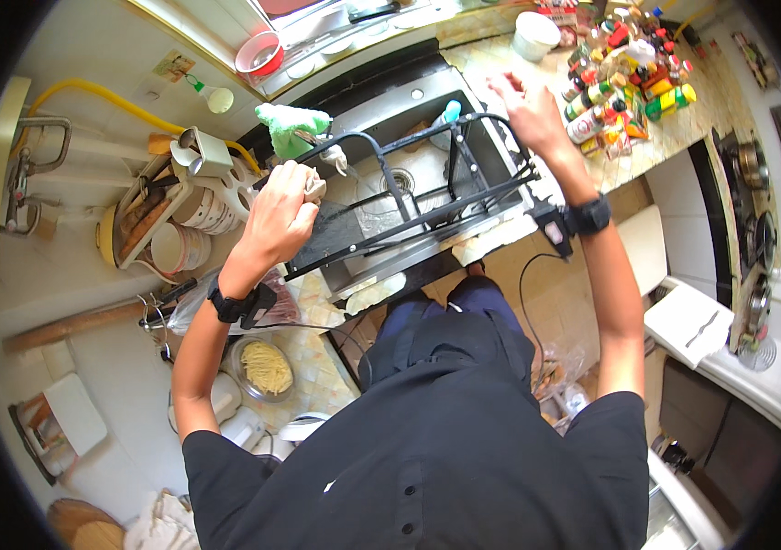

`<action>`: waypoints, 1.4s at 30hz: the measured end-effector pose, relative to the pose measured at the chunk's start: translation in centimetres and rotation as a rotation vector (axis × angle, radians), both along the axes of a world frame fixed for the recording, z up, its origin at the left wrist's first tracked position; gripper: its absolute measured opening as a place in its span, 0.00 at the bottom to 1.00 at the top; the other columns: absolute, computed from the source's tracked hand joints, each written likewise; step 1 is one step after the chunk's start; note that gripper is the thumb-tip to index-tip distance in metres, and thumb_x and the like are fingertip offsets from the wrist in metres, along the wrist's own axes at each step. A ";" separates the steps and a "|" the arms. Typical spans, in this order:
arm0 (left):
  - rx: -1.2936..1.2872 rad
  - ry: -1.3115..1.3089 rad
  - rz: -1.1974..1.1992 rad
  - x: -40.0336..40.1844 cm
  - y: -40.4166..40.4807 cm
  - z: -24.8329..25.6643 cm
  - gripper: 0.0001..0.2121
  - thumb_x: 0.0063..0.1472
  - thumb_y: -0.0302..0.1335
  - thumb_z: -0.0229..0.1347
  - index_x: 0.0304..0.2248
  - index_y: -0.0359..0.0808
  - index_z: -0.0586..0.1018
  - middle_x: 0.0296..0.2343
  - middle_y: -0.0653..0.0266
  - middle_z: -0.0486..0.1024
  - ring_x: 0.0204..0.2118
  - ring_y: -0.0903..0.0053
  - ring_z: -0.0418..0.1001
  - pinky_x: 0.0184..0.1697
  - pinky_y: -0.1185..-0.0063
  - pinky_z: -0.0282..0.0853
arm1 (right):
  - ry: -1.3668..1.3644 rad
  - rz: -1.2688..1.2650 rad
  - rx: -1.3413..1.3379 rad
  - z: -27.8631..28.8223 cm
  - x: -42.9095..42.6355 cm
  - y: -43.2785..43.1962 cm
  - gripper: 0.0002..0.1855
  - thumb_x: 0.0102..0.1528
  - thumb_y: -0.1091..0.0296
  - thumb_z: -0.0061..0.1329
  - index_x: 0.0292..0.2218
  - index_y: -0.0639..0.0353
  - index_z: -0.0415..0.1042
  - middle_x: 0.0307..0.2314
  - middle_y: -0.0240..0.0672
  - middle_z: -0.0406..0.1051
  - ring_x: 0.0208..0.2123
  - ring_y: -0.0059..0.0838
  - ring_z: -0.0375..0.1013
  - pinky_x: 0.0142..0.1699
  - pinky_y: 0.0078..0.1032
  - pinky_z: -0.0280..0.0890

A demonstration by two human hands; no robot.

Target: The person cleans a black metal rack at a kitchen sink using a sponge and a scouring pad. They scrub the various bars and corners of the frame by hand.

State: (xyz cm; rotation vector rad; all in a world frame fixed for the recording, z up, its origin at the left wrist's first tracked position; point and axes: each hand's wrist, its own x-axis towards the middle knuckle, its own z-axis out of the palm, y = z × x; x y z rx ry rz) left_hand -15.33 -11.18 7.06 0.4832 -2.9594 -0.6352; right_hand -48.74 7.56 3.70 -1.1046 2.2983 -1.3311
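Note:
A black metal rack frame (390, 148) stands across the steel sink (363, 265). My left hand (277, 216) is closed around a crumpled greyish cloth (315, 185) at the rack's left end. Over the rack's right end, my right hand (531, 110) is raised with its fingers partly bent; nothing shows in it. A green cloth (293, 127) hangs by the faucet (334, 157), whose spout points into the basin. Beneath the rack are the drain (399, 181) and a bottle with a turquoise cap (451, 113).
Many sauce and seasoning bottles (600, 96) crowd the right counter beside a white tub (535, 38). To the left stand a dish rack with stacked bowls (181, 240) and a cutlery holder (208, 155). A bowl of pale shredded food (267, 368) sits on the lower-left counter. Cables trail from both wrists.

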 end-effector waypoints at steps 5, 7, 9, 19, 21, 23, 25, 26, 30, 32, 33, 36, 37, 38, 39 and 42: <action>0.102 0.198 0.080 -3.6 4.2 2.7 0.10 0.52 0.18 0.47 0.37 0.30 0.67 0.33 0.52 0.63 0.38 0.59 0.63 0.45 0.71 0.60 | -0.332 0.413 -0.067 3.8 4.2 0.1 0.17 0.56 0.59 0.50 0.40 0.64 0.74 0.30 0.37 0.76 0.31 0.23 0.73 0.39 0.23 0.68; 0.137 0.261 0.117 -5.5 6.2 3.3 0.12 0.52 0.18 0.50 0.38 0.30 0.68 0.34 0.52 0.64 0.38 0.57 0.63 0.44 0.69 0.60 | -0.320 0.570 -0.003 5.6 5.8 0.1 0.20 0.56 0.57 0.49 0.43 0.64 0.71 0.32 0.40 0.75 0.34 0.27 0.74 0.41 0.27 0.68; 0.209 0.329 0.143 -7.7 8.5 3.4 0.14 0.52 0.15 0.52 0.39 0.30 0.67 0.35 0.51 0.64 0.39 0.58 0.63 0.45 0.70 0.61 | -0.362 0.717 0.033 5.2 6.5 0.3 0.26 0.58 0.57 0.49 0.53 0.60 0.62 0.44 0.43 0.68 0.46 0.31 0.69 0.47 0.28 0.66; 0.127 0.584 0.462 -17.8 16.4 2.2 0.19 0.49 0.18 0.58 0.43 0.32 0.73 0.39 0.53 0.73 0.41 0.62 0.73 0.45 0.74 0.67 | -0.883 0.677 -0.354 1.1 0.9 0.6 0.21 0.61 0.63 0.46 0.52 0.60 0.59 0.36 0.36 0.68 0.33 0.19 0.70 0.37 0.18 0.68; 0.069 0.409 0.471 -17.2 15.8 1.6 0.18 0.52 0.20 0.58 0.44 0.31 0.73 0.42 0.53 0.73 0.45 0.63 0.72 0.49 0.73 0.65 | -1.159 0.478 -0.457 1.3 -2.4 0.6 0.18 0.58 0.71 0.48 0.49 0.60 0.61 0.33 0.36 0.69 0.30 0.20 0.72 0.28 0.18 0.69; 0.035 0.312 0.518 -16.5 15.2 0.7 0.16 0.54 0.23 0.56 0.43 0.31 0.74 0.42 0.54 0.73 0.46 0.62 0.72 0.51 0.72 0.64 | -1.008 0.242 -0.450 0.2 -6.0 0.9 0.16 0.57 0.74 0.48 0.47 0.60 0.64 0.29 0.35 0.71 0.22 0.18 0.71 0.20 0.15 0.65; -0.023 0.290 0.606 -15.0 14.7 -1.0 0.15 0.53 0.23 0.56 0.42 0.31 0.74 0.40 0.52 0.73 0.44 0.59 0.71 0.50 0.70 0.64 | -0.911 0.197 -0.363 -3.8 -9.1 1.8 0.11 0.57 0.72 0.49 0.42 0.61 0.68 0.24 0.32 0.71 0.16 0.15 0.68 0.15 0.13 0.59; -0.005 0.284 0.647 -14.4 14.7 -1.4 0.14 0.54 0.23 0.56 0.41 0.31 0.74 0.39 0.52 0.73 0.44 0.59 0.71 0.49 0.71 0.64 | -0.955 0.171 -0.342 -5.9 -9.8 2.2 0.09 0.57 0.72 0.50 0.40 0.61 0.69 0.23 0.31 0.71 0.15 0.15 0.66 0.15 0.13 0.58; -0.031 0.277 0.776 -12.2 15.1 -3.3 0.11 0.55 0.22 0.55 0.39 0.30 0.75 0.38 0.53 0.73 0.42 0.61 0.72 0.47 0.72 0.66 | -1.035 0.061 -0.204 -14.8 -9.7 3.6 0.13 0.56 0.60 0.53 0.26 0.60 0.72 0.15 0.27 0.67 0.10 0.14 0.61 0.13 0.14 0.52; -0.058 0.269 0.803 -11.8 14.9 -3.9 0.11 0.55 0.23 0.54 0.39 0.30 0.75 0.38 0.53 0.73 0.42 0.61 0.72 0.48 0.72 0.65 | -1.064 0.029 -0.145 -19.1 -8.8 4.0 0.20 0.56 0.53 0.53 0.20 0.59 0.70 0.11 0.25 0.64 0.09 0.14 0.59 0.13 0.15 0.51; -0.065 0.257 0.823 -11.4 15.0 -4.3 0.11 0.56 0.23 0.54 0.40 0.31 0.75 0.38 0.54 0.73 0.43 0.60 0.71 0.49 0.71 0.64 | -1.112 0.032 -0.122 -19.7 -8.3 4.0 0.23 0.56 0.50 0.53 0.18 0.58 0.69 0.10 0.24 0.62 0.08 0.14 0.59 0.13 0.16 0.51; -0.129 0.160 0.820 -11.3 14.3 -5.0 0.15 0.57 0.27 0.54 0.43 0.32 0.73 0.41 0.53 0.71 0.46 0.59 0.68 0.53 0.70 0.61 | -1.124 0.000 0.030 -21.3 -6.5 3.8 0.25 0.56 0.48 0.51 0.17 0.57 0.68 0.09 0.24 0.61 0.07 0.14 0.56 0.12 0.17 0.49; -0.118 0.145 0.822 -11.3 14.2 -5.4 0.16 0.57 0.28 0.54 0.44 0.32 0.72 0.43 0.52 0.70 0.47 0.58 0.67 0.53 0.69 0.60 | -1.078 0.004 0.051 -22.0 -6.0 3.6 0.25 0.56 0.48 0.51 0.17 0.57 0.67 0.09 0.24 0.61 0.07 0.14 0.56 0.12 0.17 0.49; -0.107 0.131 0.825 -11.2 14.1 -6.0 0.17 0.57 0.29 0.54 0.45 0.32 0.72 0.44 0.52 0.70 0.48 0.58 0.66 0.54 0.69 0.59 | -0.992 0.074 0.087 -23.0 -5.9 3.4 0.25 0.59 0.48 0.47 0.18 0.56 0.65 0.10 0.26 0.61 0.07 0.17 0.58 0.11 0.18 0.49; -0.097 0.116 0.827 -11.1 14.1 -6.3 0.19 0.57 0.31 0.54 0.46 0.31 0.71 0.45 0.51 0.69 0.49 0.57 0.66 0.55 0.68 0.58 | -0.939 0.106 0.087 -24.1 -5.9 3.1 0.25 0.59 0.49 0.47 0.17 0.56 0.64 0.09 0.25 0.60 0.07 0.16 0.57 0.12 0.19 0.48; -0.123 0.055 0.784 -10.3 13.6 -6.6 0.21 0.56 0.30 0.54 0.47 0.30 0.70 0.47 0.50 0.67 0.51 0.57 0.64 0.56 0.68 0.58 | -0.720 0.169 0.092 -27.1 -5.8 2.1 0.28 0.60 0.50 0.46 0.14 0.58 0.61 0.09 0.24 0.55 0.11 0.17 0.53 0.16 0.24 0.48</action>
